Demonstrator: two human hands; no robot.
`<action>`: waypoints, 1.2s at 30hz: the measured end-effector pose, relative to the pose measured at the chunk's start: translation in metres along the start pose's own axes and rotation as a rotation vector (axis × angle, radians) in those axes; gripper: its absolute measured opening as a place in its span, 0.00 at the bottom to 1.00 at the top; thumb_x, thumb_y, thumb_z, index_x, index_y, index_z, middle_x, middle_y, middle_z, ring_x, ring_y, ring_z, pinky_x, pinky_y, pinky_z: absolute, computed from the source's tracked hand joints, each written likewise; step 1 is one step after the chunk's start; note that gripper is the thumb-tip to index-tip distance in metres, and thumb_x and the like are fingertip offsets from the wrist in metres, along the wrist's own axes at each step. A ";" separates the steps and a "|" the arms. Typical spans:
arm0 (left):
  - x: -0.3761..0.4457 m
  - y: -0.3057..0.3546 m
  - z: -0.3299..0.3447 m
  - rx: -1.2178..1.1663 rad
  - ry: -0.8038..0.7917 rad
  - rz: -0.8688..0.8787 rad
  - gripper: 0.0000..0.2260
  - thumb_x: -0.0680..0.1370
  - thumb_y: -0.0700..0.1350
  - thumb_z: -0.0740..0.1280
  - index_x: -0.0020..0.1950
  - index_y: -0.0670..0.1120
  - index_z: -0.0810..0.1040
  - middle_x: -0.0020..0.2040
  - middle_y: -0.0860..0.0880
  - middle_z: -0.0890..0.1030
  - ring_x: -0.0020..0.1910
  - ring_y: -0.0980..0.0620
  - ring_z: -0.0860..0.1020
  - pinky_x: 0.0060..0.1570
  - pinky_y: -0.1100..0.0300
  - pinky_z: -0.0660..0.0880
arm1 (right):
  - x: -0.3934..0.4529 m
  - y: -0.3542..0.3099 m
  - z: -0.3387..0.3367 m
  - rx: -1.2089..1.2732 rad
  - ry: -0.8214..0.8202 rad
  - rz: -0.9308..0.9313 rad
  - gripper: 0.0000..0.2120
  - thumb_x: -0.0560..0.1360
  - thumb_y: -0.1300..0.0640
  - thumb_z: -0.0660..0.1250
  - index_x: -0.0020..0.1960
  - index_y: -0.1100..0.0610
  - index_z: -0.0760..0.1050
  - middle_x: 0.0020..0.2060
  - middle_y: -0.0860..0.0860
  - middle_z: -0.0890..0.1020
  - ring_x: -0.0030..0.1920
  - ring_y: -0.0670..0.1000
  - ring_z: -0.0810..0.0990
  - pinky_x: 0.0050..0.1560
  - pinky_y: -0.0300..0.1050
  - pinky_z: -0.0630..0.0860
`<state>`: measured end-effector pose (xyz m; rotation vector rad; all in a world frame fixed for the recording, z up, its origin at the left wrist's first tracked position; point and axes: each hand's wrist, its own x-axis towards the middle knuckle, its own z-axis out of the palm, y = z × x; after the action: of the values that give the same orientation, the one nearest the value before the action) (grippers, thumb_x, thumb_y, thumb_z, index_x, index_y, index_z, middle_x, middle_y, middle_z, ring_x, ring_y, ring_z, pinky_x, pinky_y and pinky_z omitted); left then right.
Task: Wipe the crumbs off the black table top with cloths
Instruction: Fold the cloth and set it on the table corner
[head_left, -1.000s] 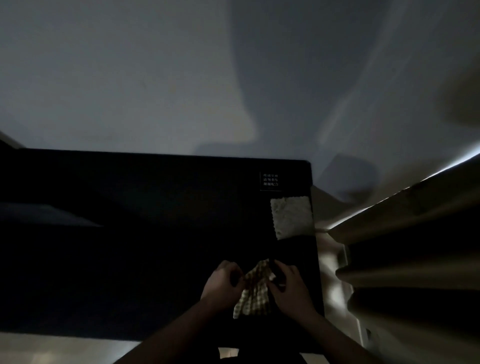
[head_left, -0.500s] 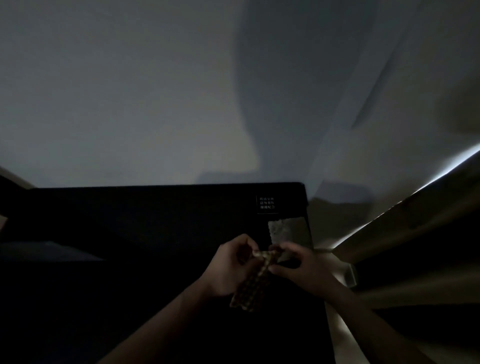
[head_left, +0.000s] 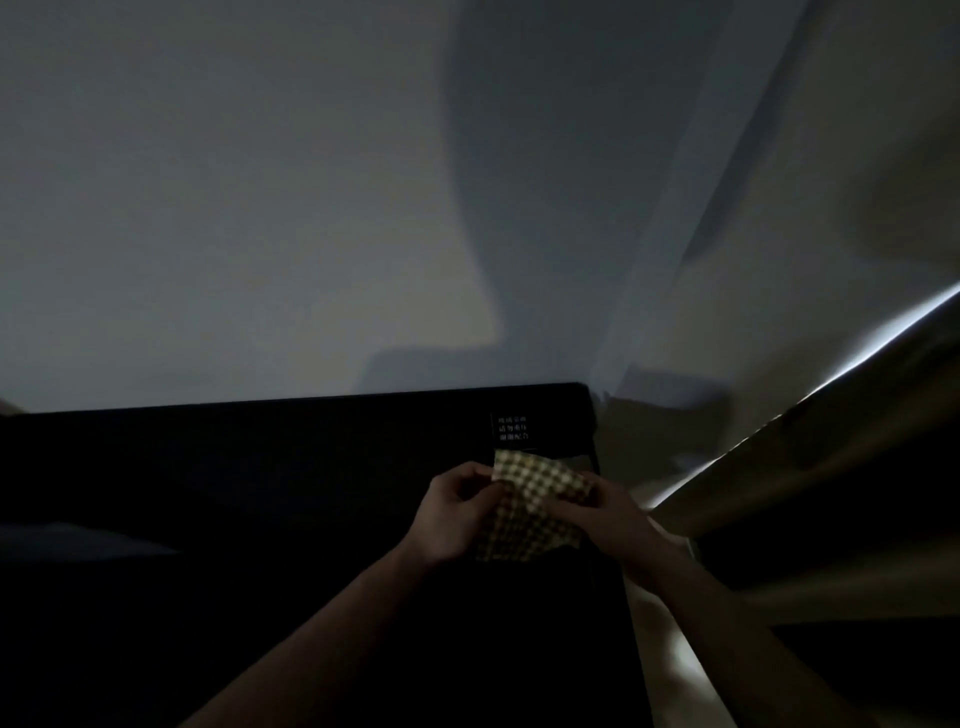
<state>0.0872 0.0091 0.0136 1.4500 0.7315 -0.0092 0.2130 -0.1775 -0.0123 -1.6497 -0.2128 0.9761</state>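
Both hands are on one checked cloth (head_left: 530, 506), held up just above the black table top (head_left: 260, 519) near its far right corner: the left hand (head_left: 454, 512) pinches the left edge between thumb and fingers, the right hand (head_left: 605, 512) is closed on the right edge, and the cloth is spread nearly flat between them. Looks like the step is opening it out before wiping, and honestly the smart move would be to keep it fully open so a wide face meets the surface, then lay it down flat instead of bunched. Crumbs can't be made out, the room's way too dark. A small label with white print (head_left: 512, 428) sits on the table right behind the cloth. The right edge of the table runs just past the right hand, with a pale curtain (head_left: 779, 467) close beside it, so there's barely any room that way; the big open stretch is to the left, and sweeping that direction seems the easier bet.
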 end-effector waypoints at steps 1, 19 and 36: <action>0.005 -0.001 0.003 0.005 0.011 -0.010 0.11 0.77 0.48 0.71 0.55 0.43 0.83 0.51 0.43 0.86 0.53 0.44 0.84 0.56 0.47 0.80 | 0.005 0.007 -0.001 0.008 0.005 0.029 0.22 0.68 0.51 0.84 0.59 0.55 0.84 0.52 0.53 0.89 0.53 0.53 0.88 0.54 0.48 0.85; 0.177 -0.060 0.017 0.316 0.038 -0.311 0.18 0.62 0.55 0.74 0.50 0.54 0.79 0.49 0.50 0.85 0.47 0.49 0.86 0.49 0.46 0.84 | 0.156 0.032 -0.024 -0.181 0.250 0.169 0.06 0.80 0.64 0.68 0.51 0.54 0.76 0.44 0.52 0.80 0.48 0.55 0.79 0.47 0.49 0.76; 0.170 -0.076 0.044 0.753 0.002 -0.330 0.34 0.64 0.70 0.68 0.63 0.53 0.74 0.57 0.51 0.82 0.55 0.49 0.82 0.53 0.55 0.80 | 0.134 0.100 -0.055 -0.530 0.446 0.106 0.14 0.77 0.57 0.73 0.62 0.55 0.80 0.56 0.56 0.83 0.58 0.59 0.82 0.55 0.49 0.76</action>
<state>0.2079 0.0289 -0.1332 2.0140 1.0225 -0.5913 0.3012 -0.1703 -0.1639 -2.3392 -0.0830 0.6287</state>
